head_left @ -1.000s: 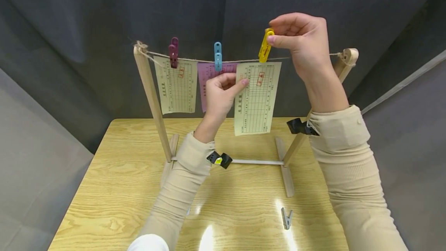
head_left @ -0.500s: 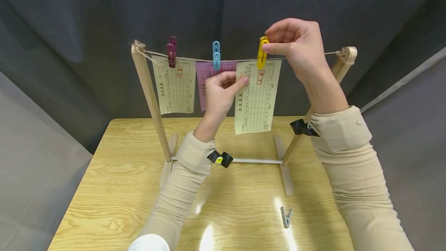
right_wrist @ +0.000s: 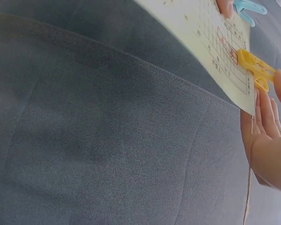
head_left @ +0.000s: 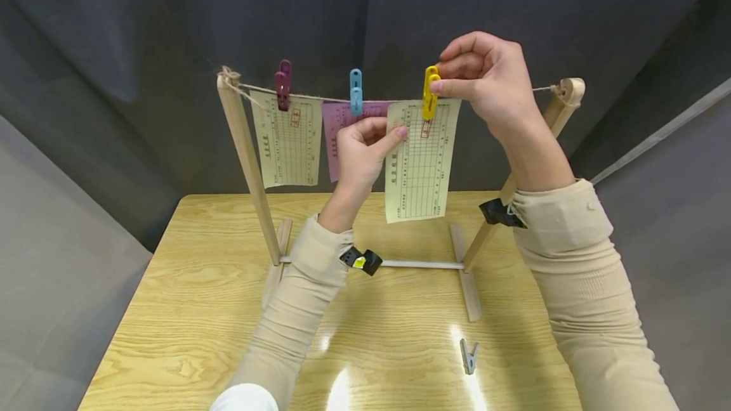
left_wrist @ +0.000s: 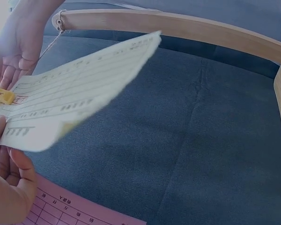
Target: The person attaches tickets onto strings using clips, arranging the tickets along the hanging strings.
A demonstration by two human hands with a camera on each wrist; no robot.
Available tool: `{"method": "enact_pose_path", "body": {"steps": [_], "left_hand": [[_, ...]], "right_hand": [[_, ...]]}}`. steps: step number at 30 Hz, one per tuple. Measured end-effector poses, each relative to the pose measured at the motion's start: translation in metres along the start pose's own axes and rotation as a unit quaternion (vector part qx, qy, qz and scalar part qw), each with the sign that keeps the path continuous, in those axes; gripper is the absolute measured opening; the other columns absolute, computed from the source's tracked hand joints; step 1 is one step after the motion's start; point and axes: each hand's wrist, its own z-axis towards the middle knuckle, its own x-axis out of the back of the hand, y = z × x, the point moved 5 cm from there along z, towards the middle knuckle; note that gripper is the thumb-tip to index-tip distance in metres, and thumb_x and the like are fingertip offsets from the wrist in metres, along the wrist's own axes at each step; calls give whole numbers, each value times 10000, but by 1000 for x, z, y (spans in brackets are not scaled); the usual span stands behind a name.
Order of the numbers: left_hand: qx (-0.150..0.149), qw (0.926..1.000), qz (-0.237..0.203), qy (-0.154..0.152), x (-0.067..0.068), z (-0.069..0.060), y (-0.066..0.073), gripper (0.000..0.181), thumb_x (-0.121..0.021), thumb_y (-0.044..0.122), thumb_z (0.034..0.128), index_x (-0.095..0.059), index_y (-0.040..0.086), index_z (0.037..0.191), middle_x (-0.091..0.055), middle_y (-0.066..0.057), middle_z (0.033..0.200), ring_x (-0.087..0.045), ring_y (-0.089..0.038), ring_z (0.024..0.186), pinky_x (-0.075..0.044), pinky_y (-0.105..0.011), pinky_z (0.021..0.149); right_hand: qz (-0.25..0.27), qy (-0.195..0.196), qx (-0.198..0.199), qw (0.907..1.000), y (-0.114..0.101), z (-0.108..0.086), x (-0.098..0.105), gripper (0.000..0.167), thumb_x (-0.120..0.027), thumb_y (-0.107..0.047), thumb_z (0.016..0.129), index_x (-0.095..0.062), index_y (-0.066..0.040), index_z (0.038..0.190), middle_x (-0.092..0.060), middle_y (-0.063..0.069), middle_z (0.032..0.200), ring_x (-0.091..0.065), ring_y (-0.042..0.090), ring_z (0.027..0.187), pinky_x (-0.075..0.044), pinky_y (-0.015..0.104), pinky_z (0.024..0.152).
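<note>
My left hand [head_left: 361, 152] pinches the left edge of a pale yellow printed slip [head_left: 421, 170] between thumb and fingers, just below the string [head_left: 320, 97]. With thumb and fingers, my right hand [head_left: 495, 81] holds a yellow clothespin [head_left: 429, 94] whose lower end overlaps the slip's top edge. In the right wrist view, the yellow clothespin [right_wrist: 255, 68] straddles that edge beside the string [right_wrist: 249, 173]. Left of this slip, a pink slip [head_left: 331, 138] hangs under a blue clothespin [head_left: 356, 92], partly hidden by my left hand. Another yellow slip [head_left: 290, 144] hangs from a purple clothespin [head_left: 282, 85].
The string runs between two wooden posts, the left post [head_left: 247, 170] and the right post [head_left: 562, 106], joined low by a white bar [head_left: 421, 264]. A grey clothespin [head_left: 469, 356] lies on the wooden table [head_left: 188, 309]. Dark cloth [head_left: 171, 24] hangs behind.
My right hand has lowered the yellow clothespin from above the slip until it overlaps the slip's top edge. The left hand keeps its pinch and has barely moved.
</note>
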Motion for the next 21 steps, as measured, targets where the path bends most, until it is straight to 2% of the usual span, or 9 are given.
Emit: {"method": "enact_pose_path", "body": {"steps": [5,11,18,21], "left_hand": [[49,10000,23,15,1,0,-1,181,-689,17,786,-647,-113,905,-660,-139,811,-580,-102,659,-491,-220,607],[29,10000,49,8,1,0,0,173,-685,7,788,-646,-113,906,-660,-150,819,-582,-94,655,-492,-221,603],[22,10000,-76,-1,0,0,1,171,-681,-10,785,-641,-124,905,-663,-127,801,-578,-90,647,-482,-213,594],[9,10000,-95,-8,0,0,2,170,-682,-12,783,-640,-126,901,-663,-122,793,-575,-87,641,-479,-211,587]], "right_hand": [[-38,-94,-134,9999,0,0,-1,226,-680,162,698,-609,19,858,-678,31,734,-641,134,707,-495,193,656],[-412,-191,-223,9987,1,-3,0,247,-690,119,716,-604,7,919,-682,14,783,-640,132,746,-492,187,681],[-1031,-256,-252,9940,2,-4,1,356,-693,48,750,-580,26,1087,-680,-10,861,-637,118,803,-489,187,713],[-1056,-241,-238,9938,2,-5,2,396,-694,40,753,-570,43,1130,-680,-3,898,-639,111,824,-493,188,727]]}}
